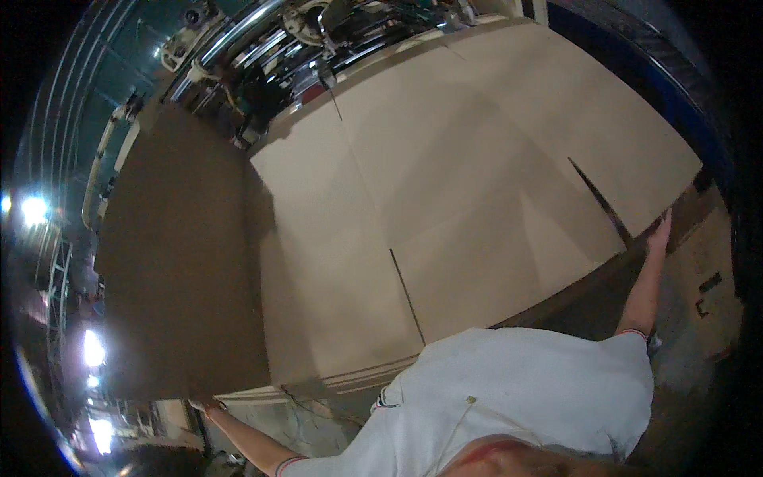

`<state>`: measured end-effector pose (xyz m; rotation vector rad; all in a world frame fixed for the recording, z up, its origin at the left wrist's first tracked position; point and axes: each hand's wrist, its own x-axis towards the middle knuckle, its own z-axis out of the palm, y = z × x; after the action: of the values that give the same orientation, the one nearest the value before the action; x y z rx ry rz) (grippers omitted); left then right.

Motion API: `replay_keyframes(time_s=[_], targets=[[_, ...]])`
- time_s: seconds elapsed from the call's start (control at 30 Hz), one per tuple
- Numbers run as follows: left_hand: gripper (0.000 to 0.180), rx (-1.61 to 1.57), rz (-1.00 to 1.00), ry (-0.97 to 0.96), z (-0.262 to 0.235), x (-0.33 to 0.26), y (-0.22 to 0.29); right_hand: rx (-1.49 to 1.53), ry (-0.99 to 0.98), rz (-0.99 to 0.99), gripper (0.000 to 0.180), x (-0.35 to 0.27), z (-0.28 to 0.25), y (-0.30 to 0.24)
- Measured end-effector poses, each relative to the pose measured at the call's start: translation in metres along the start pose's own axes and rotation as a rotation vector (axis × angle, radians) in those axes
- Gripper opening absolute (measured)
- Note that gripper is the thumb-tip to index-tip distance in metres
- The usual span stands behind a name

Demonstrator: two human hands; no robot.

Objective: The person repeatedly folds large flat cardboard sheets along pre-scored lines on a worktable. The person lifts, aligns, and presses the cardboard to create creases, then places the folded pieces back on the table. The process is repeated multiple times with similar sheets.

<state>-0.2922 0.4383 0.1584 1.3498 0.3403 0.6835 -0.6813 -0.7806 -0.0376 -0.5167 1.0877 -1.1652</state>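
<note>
A large brown cardboard sheet (pixel 469 175) with dark slots and crease lines spreads before me, wide across the view. Its left panel (pixel 183 262) stands folded up along a crease and looks darker. My left hand (pixel 205 406) is closed on the lower edge of that panel, its fingers mostly hidden behind the board. Far to the right, my right hand (pixel 660 230) grips the sheet's near right corner, with its fingers partly out of sight at the edge. Layered cardboard edges (pixel 350 380) show under the near side of the sheet.
Machinery with metal rollers and bars (pixel 278 48) runs along the far side, close to the cardboard. A dark blue frame (pixel 652 87) borders the far right. Another printed cardboard piece (pixel 703 278) lies at the right. Bright lamps (pixel 35 210) shine on the left.
</note>
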Motion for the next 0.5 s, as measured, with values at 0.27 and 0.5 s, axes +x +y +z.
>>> replay_keyframes(time_s=[0.27, 0.5], targets=[[0.031, 0.383, 0.308, 0.047, -0.046, -0.045, -0.008, -0.048, -0.521, 0.043, 0.061, 0.153, 0.021, 0.024], [0.031, 0.381, 0.427, 0.08, 0.129, -0.153, -0.007, -0.063, -0.26, -0.067, 0.061, 0.086, -0.044, -0.014]])
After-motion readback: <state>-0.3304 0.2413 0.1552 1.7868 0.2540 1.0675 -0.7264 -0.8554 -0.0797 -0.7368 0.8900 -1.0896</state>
